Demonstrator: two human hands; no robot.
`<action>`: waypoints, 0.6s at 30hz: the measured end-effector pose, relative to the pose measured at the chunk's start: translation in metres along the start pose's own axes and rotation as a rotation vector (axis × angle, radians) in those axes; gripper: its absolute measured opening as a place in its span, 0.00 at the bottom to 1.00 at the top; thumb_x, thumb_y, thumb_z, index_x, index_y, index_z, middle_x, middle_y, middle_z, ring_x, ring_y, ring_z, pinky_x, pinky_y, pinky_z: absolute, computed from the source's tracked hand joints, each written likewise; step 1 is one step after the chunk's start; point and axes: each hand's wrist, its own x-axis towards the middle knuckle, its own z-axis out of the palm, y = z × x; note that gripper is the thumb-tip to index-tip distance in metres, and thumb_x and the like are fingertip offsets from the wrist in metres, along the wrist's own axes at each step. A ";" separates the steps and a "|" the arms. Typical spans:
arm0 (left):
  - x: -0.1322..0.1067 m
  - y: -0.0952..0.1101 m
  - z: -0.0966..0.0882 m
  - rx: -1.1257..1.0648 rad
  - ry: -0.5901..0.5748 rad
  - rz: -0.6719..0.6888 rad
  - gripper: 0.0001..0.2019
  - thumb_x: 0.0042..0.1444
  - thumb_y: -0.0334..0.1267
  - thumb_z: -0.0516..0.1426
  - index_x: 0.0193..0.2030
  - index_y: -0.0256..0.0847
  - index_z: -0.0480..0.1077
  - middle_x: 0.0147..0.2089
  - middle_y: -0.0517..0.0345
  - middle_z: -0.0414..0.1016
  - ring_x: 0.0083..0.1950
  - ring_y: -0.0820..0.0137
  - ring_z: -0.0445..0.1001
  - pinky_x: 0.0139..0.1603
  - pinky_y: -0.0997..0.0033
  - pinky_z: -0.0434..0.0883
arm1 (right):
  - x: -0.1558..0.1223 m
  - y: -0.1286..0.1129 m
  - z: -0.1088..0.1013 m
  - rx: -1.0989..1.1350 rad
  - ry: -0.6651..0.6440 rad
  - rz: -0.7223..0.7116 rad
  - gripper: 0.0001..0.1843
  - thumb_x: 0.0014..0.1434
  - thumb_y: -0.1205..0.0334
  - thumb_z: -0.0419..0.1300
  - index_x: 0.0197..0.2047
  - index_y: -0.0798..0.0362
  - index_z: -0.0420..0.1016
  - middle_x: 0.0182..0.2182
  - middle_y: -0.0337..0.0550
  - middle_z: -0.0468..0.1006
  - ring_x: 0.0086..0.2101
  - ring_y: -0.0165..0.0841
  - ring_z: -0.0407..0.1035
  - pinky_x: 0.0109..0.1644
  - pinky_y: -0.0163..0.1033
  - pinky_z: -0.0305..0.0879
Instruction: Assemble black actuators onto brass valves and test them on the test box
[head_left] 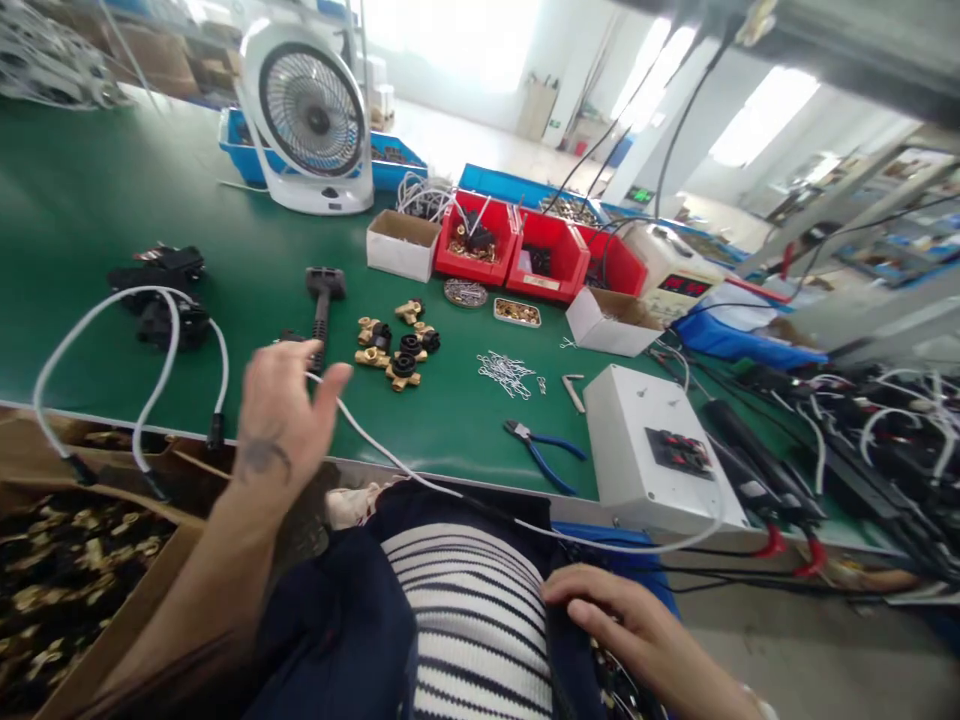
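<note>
Spreading its thumb wide from the fingers, the left hand (289, 400) is beside the black tool (324, 288) on the counter (450, 435). The right hand (611, 610) curls loosely; whether it holds anything, I cannot tell.

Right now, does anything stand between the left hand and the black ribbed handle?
Nothing visible does: the left hand is beside the black ribbed handle, though contact is unclear. The white cord runs off to the right.
</note>
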 end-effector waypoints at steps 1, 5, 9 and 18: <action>0.008 -0.013 0.000 0.037 0.022 -0.074 0.24 0.63 0.47 0.54 0.57 0.27 0.66 0.58 0.36 0.69 0.64 0.48 0.64 0.65 0.47 0.63 | -0.003 -0.005 -0.012 -0.021 0.071 -0.040 0.20 0.65 0.44 0.57 0.40 0.49 0.82 0.38 0.46 0.82 0.41 0.41 0.77 0.47 0.42 0.74; 0.026 -0.040 0.007 0.053 -0.011 -0.218 0.24 0.66 0.47 0.48 0.55 0.23 0.66 0.61 0.29 0.68 0.67 0.34 0.59 0.61 0.30 0.61 | 0.014 -0.013 -0.070 -0.194 0.777 -0.159 0.17 0.64 0.46 0.59 0.39 0.50 0.81 0.36 0.46 0.82 0.38 0.40 0.77 0.45 0.44 0.75; 0.026 -0.044 0.014 0.046 -0.111 -0.235 0.23 0.62 0.45 0.52 0.54 0.26 0.70 0.54 0.30 0.75 0.61 0.29 0.67 0.56 0.26 0.63 | 0.064 0.003 -0.131 -0.446 1.093 -0.190 0.21 0.63 0.46 0.56 0.49 0.53 0.77 0.45 0.53 0.80 0.45 0.43 0.75 0.51 0.50 0.72; 0.011 -0.045 0.024 -0.409 0.049 -0.204 0.36 0.56 0.57 0.60 0.64 0.41 0.57 0.63 0.52 0.65 0.63 0.50 0.68 0.58 0.42 0.70 | 0.102 0.031 -0.158 -0.566 0.794 -0.038 0.24 0.59 0.43 0.55 0.43 0.53 0.81 0.42 0.52 0.82 0.41 0.46 0.76 0.49 0.52 0.71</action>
